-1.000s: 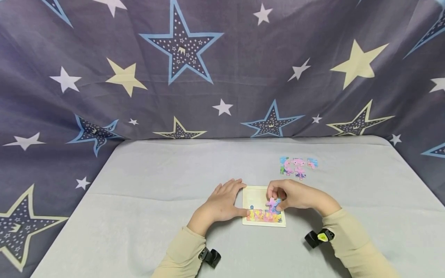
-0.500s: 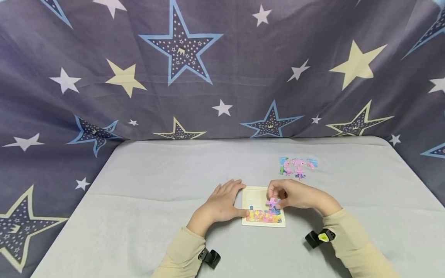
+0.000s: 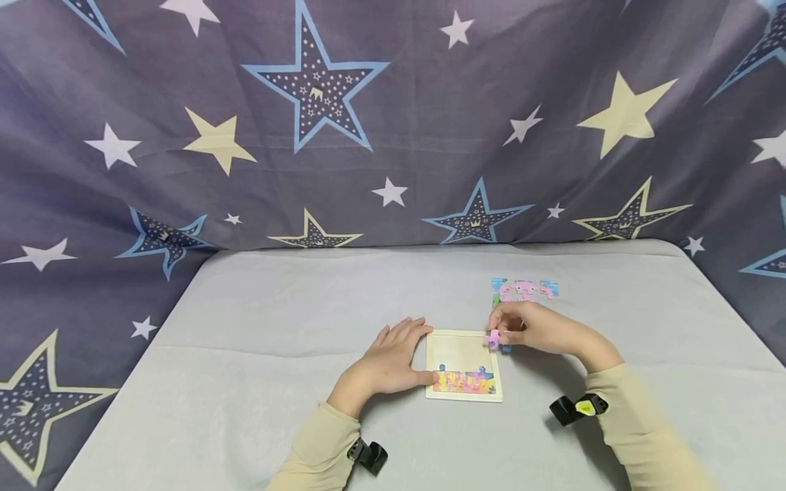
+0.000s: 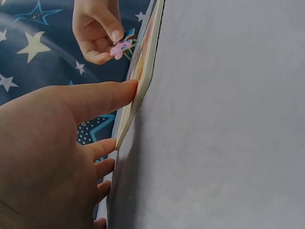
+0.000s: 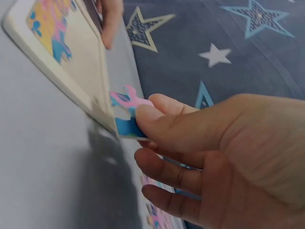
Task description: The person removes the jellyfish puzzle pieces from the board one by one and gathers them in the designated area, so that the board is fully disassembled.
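Observation:
A pink-and-blue jigsaw piece point(image 5: 125, 102) is pinched between the thumb and forefinger of my right hand point(image 3: 543, 329), at the upper right corner of the puzzle tray point(image 3: 430, 354). In the tray's bottom lies a row of joined jigsaw pieces point(image 3: 465, 382), mostly yellow and pink; pale wood shows above them. My left hand point(image 3: 393, 361) rests at the tray's left side with fingers spread. Its thumb point(image 4: 109, 98) lies on the left edge and lower row, and a fingertip touches the upper left corner.
Behind my right hand, several loose jigsaw pieces point(image 3: 525, 287) in pink and blue lie on the grey cloth point(image 3: 295, 382), partly covered by that hand. A dark star-printed curtain point(image 3: 393, 123) hangs at the back and sides.
My right hand has lifted the jigsaw piece off the tray's right side and moved it up and right to the corner. The left hand has stayed put.

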The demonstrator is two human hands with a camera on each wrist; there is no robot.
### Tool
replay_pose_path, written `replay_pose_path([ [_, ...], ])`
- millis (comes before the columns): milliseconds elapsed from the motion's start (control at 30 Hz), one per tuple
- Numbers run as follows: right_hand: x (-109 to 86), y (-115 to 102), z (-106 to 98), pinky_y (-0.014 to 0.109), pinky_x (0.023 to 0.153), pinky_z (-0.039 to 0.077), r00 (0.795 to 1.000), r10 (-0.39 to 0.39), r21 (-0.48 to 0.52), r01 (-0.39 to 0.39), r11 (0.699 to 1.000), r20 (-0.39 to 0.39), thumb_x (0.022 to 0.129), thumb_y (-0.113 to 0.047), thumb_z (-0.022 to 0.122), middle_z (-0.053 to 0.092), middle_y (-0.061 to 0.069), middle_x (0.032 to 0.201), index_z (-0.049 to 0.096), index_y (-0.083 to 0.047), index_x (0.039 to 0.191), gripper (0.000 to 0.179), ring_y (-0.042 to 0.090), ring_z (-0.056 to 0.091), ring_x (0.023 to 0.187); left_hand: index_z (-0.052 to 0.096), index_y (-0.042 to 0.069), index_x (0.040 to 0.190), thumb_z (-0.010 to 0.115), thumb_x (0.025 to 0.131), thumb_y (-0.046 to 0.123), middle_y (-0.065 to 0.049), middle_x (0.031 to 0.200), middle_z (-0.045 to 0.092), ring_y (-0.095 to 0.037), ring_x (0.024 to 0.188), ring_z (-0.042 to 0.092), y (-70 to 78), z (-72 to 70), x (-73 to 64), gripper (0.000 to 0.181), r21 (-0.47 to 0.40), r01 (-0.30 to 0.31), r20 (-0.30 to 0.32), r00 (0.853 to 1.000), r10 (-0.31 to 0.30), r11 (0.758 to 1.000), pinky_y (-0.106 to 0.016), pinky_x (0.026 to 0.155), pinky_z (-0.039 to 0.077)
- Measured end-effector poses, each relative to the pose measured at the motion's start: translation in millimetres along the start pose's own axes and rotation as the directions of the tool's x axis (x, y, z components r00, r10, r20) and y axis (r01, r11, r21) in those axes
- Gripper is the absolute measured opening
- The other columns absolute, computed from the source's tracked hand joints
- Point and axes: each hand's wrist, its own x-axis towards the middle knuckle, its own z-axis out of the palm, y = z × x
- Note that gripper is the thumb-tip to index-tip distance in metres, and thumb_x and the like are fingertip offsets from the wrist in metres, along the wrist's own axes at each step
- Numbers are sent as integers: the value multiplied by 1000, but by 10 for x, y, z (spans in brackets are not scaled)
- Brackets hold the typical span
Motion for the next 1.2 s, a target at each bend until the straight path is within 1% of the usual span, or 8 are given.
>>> replay_pose_path([
  [167,-81,103,-129,25,77,54,998,-17,-17,16,1000,-56,96,1,68,72,1,95,70,-5,101,7,8,62,87,37,13,159,69,91,48,-8,172,25,-30,161,16,-32,33,18,83,11,-1,-1,1000,1,1000,-56,131,7],
  [333,-156,218,-238,25,74,53,988,15,-83,-28,996,-155,94,1,70,71,0,91,70,-4,100,8,8,61,83,35,16,160,70,90,52,-5,173,24,-27,162,14,-106,96,54,86,22,-2,-10,1000,2,1000,-55,131,6],
  [467,-222,298,-330,27,70,53,964,57,-127,-93,988,-260,93,0,72,71,6,89,71,-2,100,8,12,61,79,35,15,160,70,90,50,-6,173,24,-28,162,14,-84,74,35,86,21,-6,-8,1000,6,1000,-56,131,7],
  [567,-261,341,-390,32,73,54,943,111,-129,-159,979,-315,93,-1,73,73,13,93,73,0,104,11,17,64,80,35,15,160,71,89,50,-6,173,23,-28,162,14,-77,73,38,86,18,-1,-7,1000,1,1000,-55,131,6],
  [700,-292,389,-440,38,77,56,914,164,-117,-221,968,-370,93,-2,74,74,19,97,73,4,109,17,24,68,83,34,17,161,71,90,51,-3,174,22,-26,162,12,-85,88,53,87,13,14,-2,1000,-14,1000,-53,132,3],
  [867,-322,450,-475,37,76,55,877,222,-106,-292,950,-426,96,-5,72,74,23,99,71,5,114,21,30,70,87,35,17,161,71,90,50,-3,173,22,-26,162,13,-77,81,55,87,8,21,-6,1000,-21,1000,-53,132,3],
  [1033,-353,509,-499,33,70,54,849,254,-103,-336,936,-464,97,-6,70,75,24,99,71,7,114,22,27,70,84,36,14,160,72,90,47,-6,173,24,-28,162,14,-37,46,35,86,6,18,-2,1000,-18,1000,-54,132,5],
  [1200,-361,544,-495,29,66,52,836,271,-90,-353,931,-476,96,-7,73,75,22,93,72,9,110,22,20,68,78,36,14,160,72,90,48,-5,173,23,-27,162,14,-47,58,44,86,8,20,-4,1000,-20,1000,-53,132,5],
])
